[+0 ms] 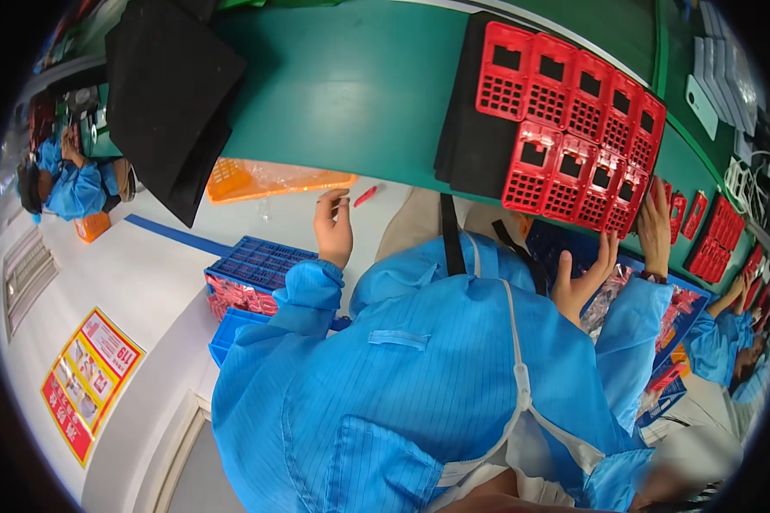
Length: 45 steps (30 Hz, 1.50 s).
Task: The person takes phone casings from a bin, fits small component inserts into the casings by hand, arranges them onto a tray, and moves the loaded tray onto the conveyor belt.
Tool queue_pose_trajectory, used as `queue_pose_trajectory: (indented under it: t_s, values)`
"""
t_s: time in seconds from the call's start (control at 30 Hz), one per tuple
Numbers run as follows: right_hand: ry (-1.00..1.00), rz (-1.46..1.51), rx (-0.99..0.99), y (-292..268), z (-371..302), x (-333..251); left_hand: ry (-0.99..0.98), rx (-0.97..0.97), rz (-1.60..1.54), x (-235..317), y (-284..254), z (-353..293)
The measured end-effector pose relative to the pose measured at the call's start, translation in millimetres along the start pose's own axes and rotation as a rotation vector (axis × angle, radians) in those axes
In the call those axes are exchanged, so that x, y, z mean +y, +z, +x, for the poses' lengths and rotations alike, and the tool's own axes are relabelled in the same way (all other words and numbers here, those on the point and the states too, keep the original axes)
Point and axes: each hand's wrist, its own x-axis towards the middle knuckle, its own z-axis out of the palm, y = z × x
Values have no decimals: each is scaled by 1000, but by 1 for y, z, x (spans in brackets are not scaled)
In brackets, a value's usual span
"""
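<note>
Palm partly visible and fingers loosely curled, my left hand (334,229) hangs in the air left of my lap, nothing seen in it. A small red piece (365,197) lies just beyond it. My right hand (583,280) has its thumb and fingers spread, fingertips at the near edge of a block of red plastic plates (542,171). Each plate has a square window and a grid of holes; they lie in two rows partly over black sheets (475,128). Another person's hand (656,227), with a dark wristband, touches the block's right side.
The green bench (342,94) runs across the far side. Black sheets (167,94) overhang its left end. An orange tray (282,181) and a blue crate (261,256) with red parts sit to my left. More red plates (717,239) lie at right, near co-workers.
</note>
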Motion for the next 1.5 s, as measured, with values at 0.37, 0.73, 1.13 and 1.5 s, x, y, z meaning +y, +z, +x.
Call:
queue_pose_trajectory:
  t_s: [0.37, 0.73, 1.13, 1.5]
  values:
    - [-358, 238, -152, 38, -70, -21, -816, 147, -260, -178, -41, -258]
    - [-191, 201, -537, 82, -199, 9, -759, -42, -74, -228, -93, -289]
    - [-46, -154, -852, 310, -405, 86, -444, -153, 436, -556, -23, -83]
    - [-256, -388, -638, 562, -417, 142, -430, 54, 676, -850, 132, 73]
